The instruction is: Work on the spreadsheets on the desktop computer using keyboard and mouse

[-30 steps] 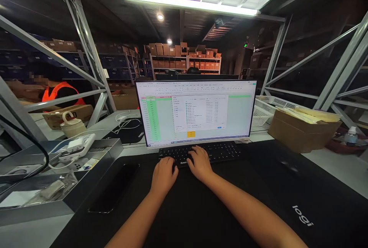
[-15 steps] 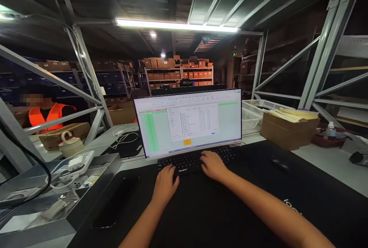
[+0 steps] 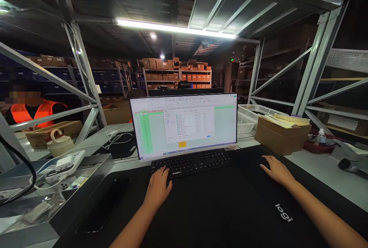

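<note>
Black keyboard (image 3: 192,163) is set at twelve o'clock, presumably for reach; fingers of left hand (image 3: 156,186) and right hand (image 3: 278,171) are loosely spread.

What lies beneath the right hand (image 3: 276,170) is hidden; text on the monitor (image 3: 185,125) is too small to read.

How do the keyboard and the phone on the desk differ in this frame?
The keyboard is wide and runs side to side below the monitor; the phone is smaller and lies slanted, farther left. The keyboard shows white lettering, while the phone's face is plain. The left hand is at the keyboard; no hand is on the phone. Both are dark.
</note>
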Action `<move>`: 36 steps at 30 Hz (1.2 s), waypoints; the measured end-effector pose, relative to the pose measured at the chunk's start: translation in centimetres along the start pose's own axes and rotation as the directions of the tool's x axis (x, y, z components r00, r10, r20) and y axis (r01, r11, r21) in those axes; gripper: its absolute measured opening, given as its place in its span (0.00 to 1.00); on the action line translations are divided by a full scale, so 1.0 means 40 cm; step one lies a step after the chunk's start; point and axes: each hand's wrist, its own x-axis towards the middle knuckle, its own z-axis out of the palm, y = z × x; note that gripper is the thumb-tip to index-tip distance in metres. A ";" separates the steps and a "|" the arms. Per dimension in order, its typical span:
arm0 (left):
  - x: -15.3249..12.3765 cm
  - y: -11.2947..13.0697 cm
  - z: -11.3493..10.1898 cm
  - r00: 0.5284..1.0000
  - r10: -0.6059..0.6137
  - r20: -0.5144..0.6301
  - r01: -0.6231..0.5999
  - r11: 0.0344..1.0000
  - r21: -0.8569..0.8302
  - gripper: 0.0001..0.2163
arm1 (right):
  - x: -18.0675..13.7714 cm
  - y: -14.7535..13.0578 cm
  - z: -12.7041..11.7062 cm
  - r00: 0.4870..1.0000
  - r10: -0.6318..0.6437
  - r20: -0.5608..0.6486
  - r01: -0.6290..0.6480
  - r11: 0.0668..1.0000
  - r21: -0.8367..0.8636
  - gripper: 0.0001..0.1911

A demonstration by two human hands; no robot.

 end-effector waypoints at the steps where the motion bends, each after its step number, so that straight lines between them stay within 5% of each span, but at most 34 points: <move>1: -0.001 0.000 0.000 1.000 -0.002 0.001 0.002 1.000 0.001 0.21 | -0.005 0.010 0.015 1.000 -0.006 -0.010 0.006 1.000 0.002 0.27; 9: -0.003 -0.003 -0.001 0.998 -0.014 0.064 0.012 1.000 0.022 0.22 | -0.019 0.093 0.091 0.996 -0.005 -0.085 0.018 0.989 0.146 0.28; 36: -0.002 0.001 -0.001 0.998 0.002 0.064 -0.004 1.000 0.030 0.22 | -0.041 0.078 0.063 0.994 0.071 -0.088 -0.065 0.996 0.069 0.23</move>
